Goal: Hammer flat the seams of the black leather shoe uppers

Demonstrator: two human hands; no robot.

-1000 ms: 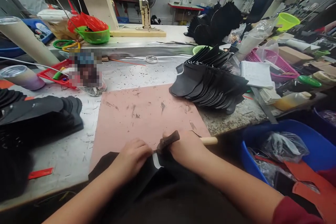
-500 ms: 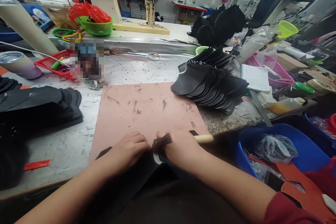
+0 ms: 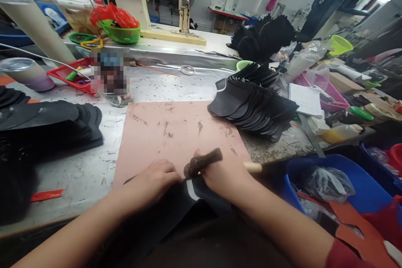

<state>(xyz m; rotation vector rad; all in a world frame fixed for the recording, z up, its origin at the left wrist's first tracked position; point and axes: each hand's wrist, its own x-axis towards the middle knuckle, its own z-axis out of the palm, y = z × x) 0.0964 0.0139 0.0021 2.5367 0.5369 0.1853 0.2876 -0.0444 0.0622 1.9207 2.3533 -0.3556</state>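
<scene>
My right hand (image 3: 224, 176) is closed round a hammer (image 3: 204, 162); its dark head shows past my thumb, and the end of its pale wooden handle sticks out on the right. Just under the head lies a black leather-like piece (image 3: 176, 207) with a white strip (image 3: 192, 190) along its middle. It drapes over the near edge of the pink board (image 3: 157, 130) towards my body. My left hand (image 3: 155, 180) holds this piece down beside the hammer head, fingers curled together at its edge. My fingertips partly hide the piece.
Stacked black cut pieces (image 3: 251, 100) lie at the board's right, with another stack (image 3: 50, 121) at the left. A blue bin (image 3: 333, 167) stands beside the table on the right. A red basket (image 3: 73, 77) and a tumbler (image 3: 28, 75) are at the back left.
The hammer head has risen and tilted upward at its right end, showing more of the white strip. My left hand stays at the piece. The view has shifted slightly.
</scene>
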